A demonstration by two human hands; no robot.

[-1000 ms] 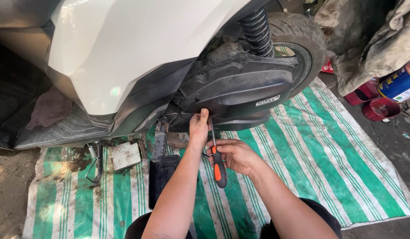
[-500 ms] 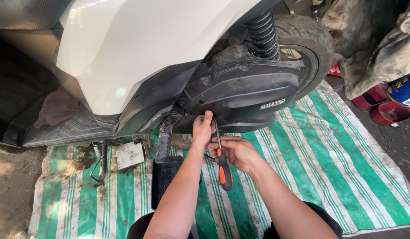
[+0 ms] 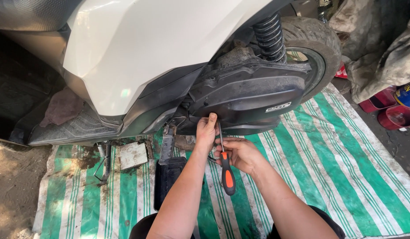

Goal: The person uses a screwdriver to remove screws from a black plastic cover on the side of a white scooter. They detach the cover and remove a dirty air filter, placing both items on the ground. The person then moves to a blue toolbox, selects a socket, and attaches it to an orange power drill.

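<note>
Left hand (image 3: 206, 129) raised to the lower edge of the black engine cover (image 3: 249, 95) of the white scooter (image 3: 138, 48); fingers curled, fingertips touching the cover's rim beside the screwdriver shaft. Right hand (image 3: 238, 153) at 4 o'clock from the left, fingers clenched around the screwdriver (image 3: 226, 170): black-and-orange handle pointing toward 6 o'clock, shaft rising to 12 o'clock, tip at the cover's underside. Rear tyre (image 3: 318, 42) at 2 o'clock. Green-and-white striped tarp (image 3: 338, 177) beneath.
</note>
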